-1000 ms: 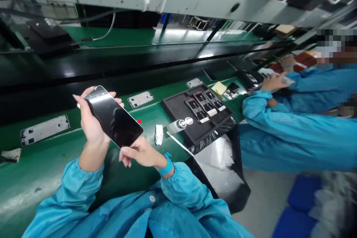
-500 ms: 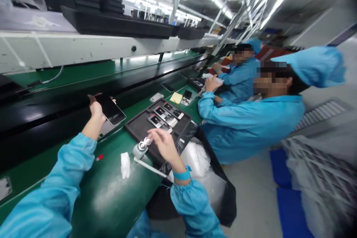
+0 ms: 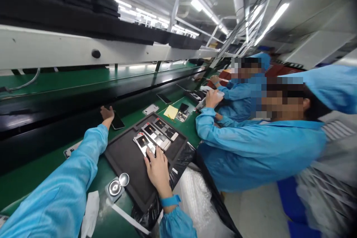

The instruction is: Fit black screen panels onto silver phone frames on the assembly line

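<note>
Two bare hands reach over a green counter (image 3: 189, 134), each from a blue cuff. Item: right hand (image 3: 157, 174), blue wristband (image 3: 170, 200), fingers spread and resting on the lowest phone unit (image 3: 142, 143) in a black foam tray (image 3: 125, 173); contact shows, but whether it grips cannot be told. Just below it lie a metal-lidded dispenser (image 3: 115, 187), a white wipe (image 3: 90, 212) and a white strip (image 3: 125, 218). Item: left hand (image 3: 107, 114), stretched past the tray's far corner, over the end of a dark phone (image 3: 117, 122) beside a black rail (image 3: 55, 119); held or let go cannot be told.

Changes from a moment ago: the dark phone has dropped from mid-air to counter level, and the right hand has moved from the dispenser to the tray, so both hands now bear on phones.

Edges: the tray's near edge lies under the right wrist, with bubble wrap (image 3: 195, 204) in a black bag (image 3: 178, 167) just beside it. A co-worker's blue sleeve (image 3: 237, 145) stands near the tray's right corner, narrowing room on that side. Farther along are a metal back plate (image 3: 150, 109), a yellow note (image 3: 170, 112) and the co-worker's hand (image 3: 214, 98).
</note>
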A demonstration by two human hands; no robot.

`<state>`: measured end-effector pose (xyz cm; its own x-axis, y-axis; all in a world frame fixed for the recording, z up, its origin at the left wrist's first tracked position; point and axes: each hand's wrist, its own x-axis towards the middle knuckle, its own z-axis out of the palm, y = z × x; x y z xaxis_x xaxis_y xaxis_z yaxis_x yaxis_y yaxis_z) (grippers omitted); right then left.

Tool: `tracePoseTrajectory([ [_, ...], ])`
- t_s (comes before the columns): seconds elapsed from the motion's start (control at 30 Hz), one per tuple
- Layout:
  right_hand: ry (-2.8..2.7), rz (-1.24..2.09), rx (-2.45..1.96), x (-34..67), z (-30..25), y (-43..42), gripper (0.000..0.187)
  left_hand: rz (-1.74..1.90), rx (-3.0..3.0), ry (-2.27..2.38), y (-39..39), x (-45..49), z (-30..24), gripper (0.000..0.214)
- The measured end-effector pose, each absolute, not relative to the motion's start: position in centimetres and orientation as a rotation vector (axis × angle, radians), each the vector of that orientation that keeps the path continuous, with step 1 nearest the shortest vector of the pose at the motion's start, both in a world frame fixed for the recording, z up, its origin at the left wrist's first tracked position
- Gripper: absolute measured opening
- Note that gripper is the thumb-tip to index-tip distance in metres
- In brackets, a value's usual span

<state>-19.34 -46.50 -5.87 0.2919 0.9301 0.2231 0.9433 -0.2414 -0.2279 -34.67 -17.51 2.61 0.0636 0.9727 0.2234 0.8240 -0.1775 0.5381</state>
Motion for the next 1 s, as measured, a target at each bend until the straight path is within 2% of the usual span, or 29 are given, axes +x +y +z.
tracePoseTrajectory([
  [0.13,-1.719,-0.034,-2.245,-18.9,-6.3,-46.8,0.045,0.548,2.144,1.893,-16.7,-31.8,0.4,0.051],
  [0.5,-1.658,0.012,-2.157,-18.1,-7.4,-49.1,0.045,0.043,2.432,1.218,-9.5,-15.7,-3.5,0.074],
  [0.73,-1.613,-0.047,-2.137,-18.5,-7.4,-49.2,0.045,0.119,2.535,1.096,-8.7,-11.9,-4.6,0.069],
  [1.0,-1.69,-0.135,-2.108,-17.6,-8.8,-49.4,0.06,0.376,2.413,1.168,-9.8,-9.7,-2.1,0.053],
])
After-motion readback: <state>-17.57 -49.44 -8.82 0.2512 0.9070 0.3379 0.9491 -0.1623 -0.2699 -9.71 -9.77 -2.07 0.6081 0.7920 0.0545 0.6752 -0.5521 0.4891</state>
